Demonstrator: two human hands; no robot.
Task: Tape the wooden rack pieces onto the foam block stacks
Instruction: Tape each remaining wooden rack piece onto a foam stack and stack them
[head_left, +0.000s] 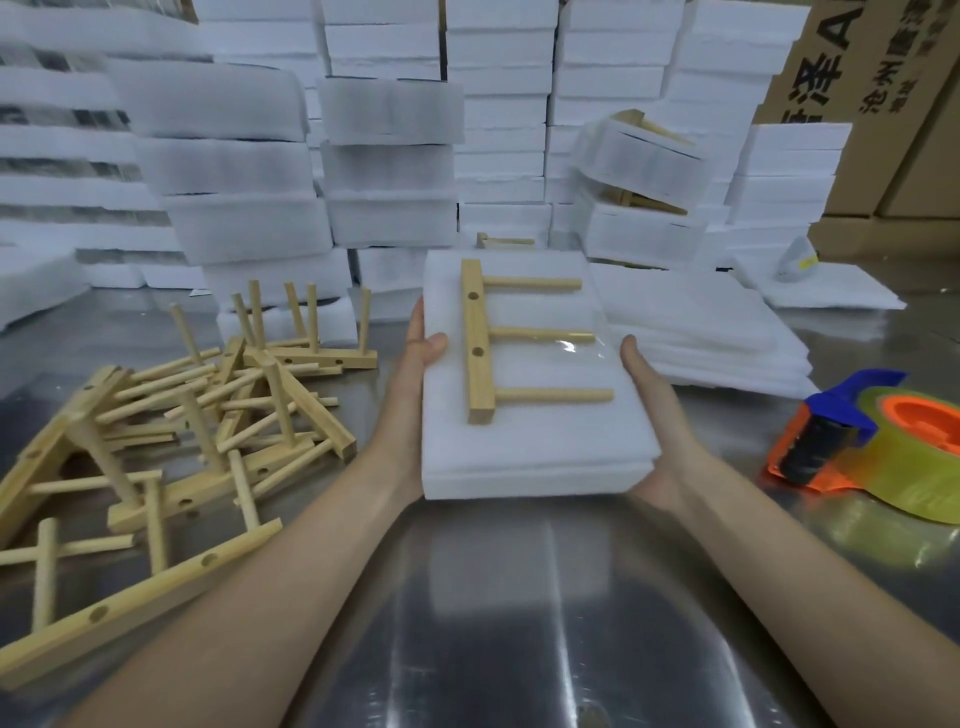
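A loose pile of wooden rack pieces lies on the steel bench at the left, some with dowels pointing up; just right of it the left hand grips the left edge of the foam block stack, thumb on top and fingers along the side; the stack is held above the bench, in the middle; a wooden rack piece lies flat on top of it, bar to the left, three dowels pointing right; a strip of clear tape crosses the middle dowel; the right hand holds the stack's right edge, palm underneath, thumb raised along the side; further right a low pile of flat foam sheets; then an orange and blue tape dispenser on the bench; cardboard boxes stand behind; tall foam stacks fill the back.
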